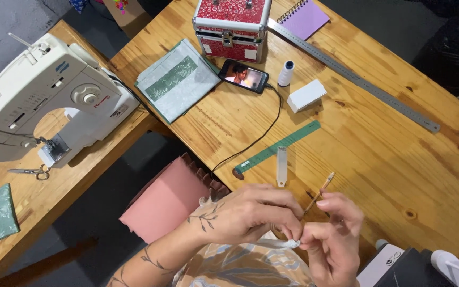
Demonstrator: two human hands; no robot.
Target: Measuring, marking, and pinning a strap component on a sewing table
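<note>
White fabric scrap (288, 244) pinched between left hand (251, 212), right hand (333, 236)

A red patterned case (232, 26) stands at the far edge of the wooden table (389, 143). Just right of the case lies a purple spiral notebook (304, 17), and a long steel ruler (354, 77) runs away from it. In front of the case lie a phone (244, 76), a white thread spool (286, 73), a white box (306, 95) and a green ruler (278, 147). Left of the case lies folded green fabric (176, 79); farther left stands a white sewing machine (43, 101), with scissors (32, 171) before it.
</note>
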